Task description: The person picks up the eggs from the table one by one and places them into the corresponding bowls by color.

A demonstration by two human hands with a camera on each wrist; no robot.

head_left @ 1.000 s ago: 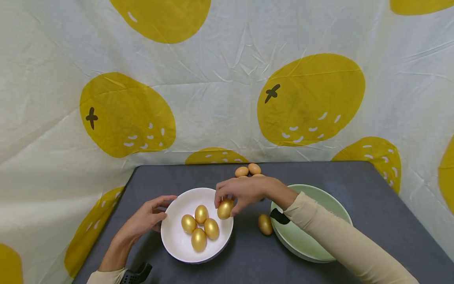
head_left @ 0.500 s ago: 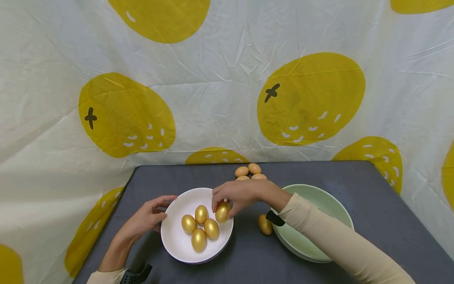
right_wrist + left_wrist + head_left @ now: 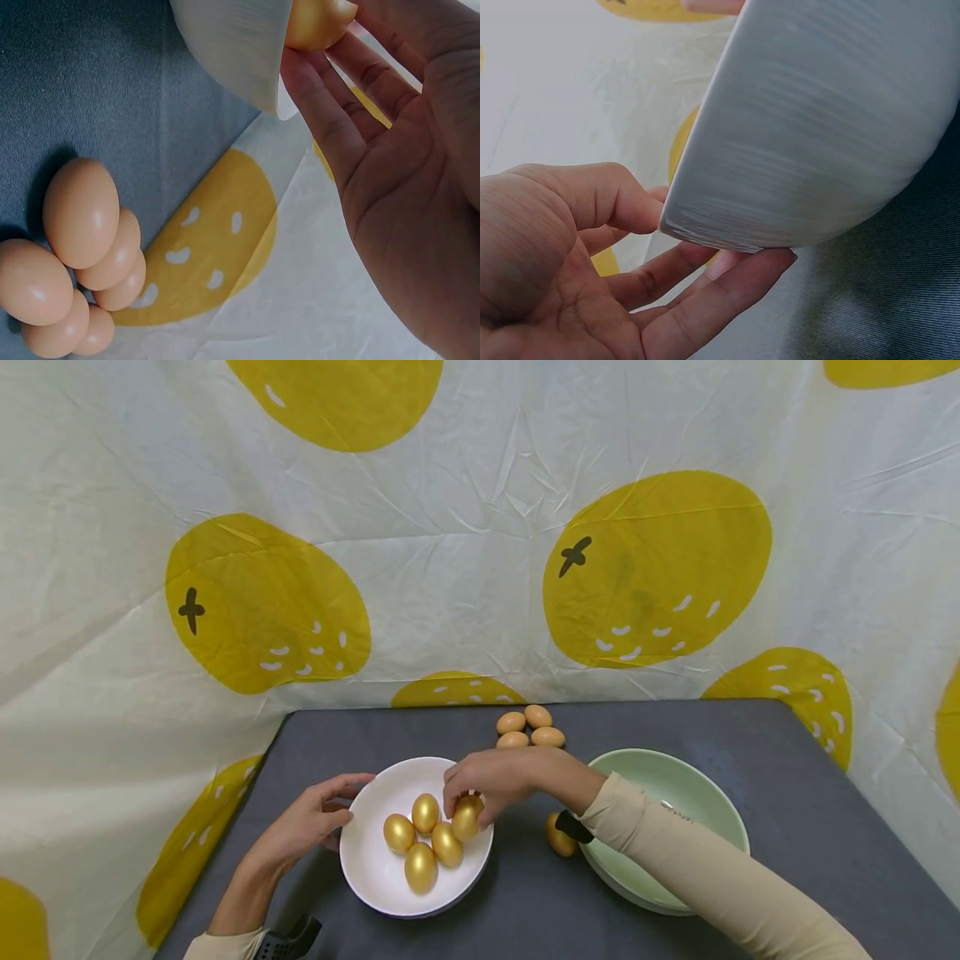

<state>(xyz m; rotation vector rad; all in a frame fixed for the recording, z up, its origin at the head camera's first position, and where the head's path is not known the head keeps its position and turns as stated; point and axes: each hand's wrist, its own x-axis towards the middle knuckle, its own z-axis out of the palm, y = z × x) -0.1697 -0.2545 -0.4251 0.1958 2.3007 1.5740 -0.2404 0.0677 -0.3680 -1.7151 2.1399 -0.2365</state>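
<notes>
The right hand (image 3: 487, 781) pinches a golden egg (image 3: 467, 820) just inside the right-hand rim of the white bowl (image 3: 365, 872), thumb on the near side and fingertips over the far side. Whether the egg bears on the bowl's inner wall cannot be told. The left hand (image 3: 303, 818), fingers loosely spread, touches the bowl's rim and outer wall on the opposite side.

Four more golden eggs (image 3: 420, 868) sit clustered on the bowl's floor. The held egg should be light and stiff; its shell looks smooth and glossy, so likely slippery under dry fingertips, and if it is real or thin-walled a knock could crack it. Best to take it round its widest girth — thumb opposite two or three fingers — with light, even pressure, away from the tapered end.

The bowl looks rigid and glazed, heavier than any egg and perhaps prone to chip; the rim with the wall just below it suits a steadying touch.

One golden egg (image 3: 560, 837) lies on the dark surface (image 3: 420, 731) beside the green bowl (image 3: 697, 785). Beyond the right hand, brown eggs (image 3: 81, 212) are grouped near the surface's far edge, equally smooth and apt to roll.
</notes>
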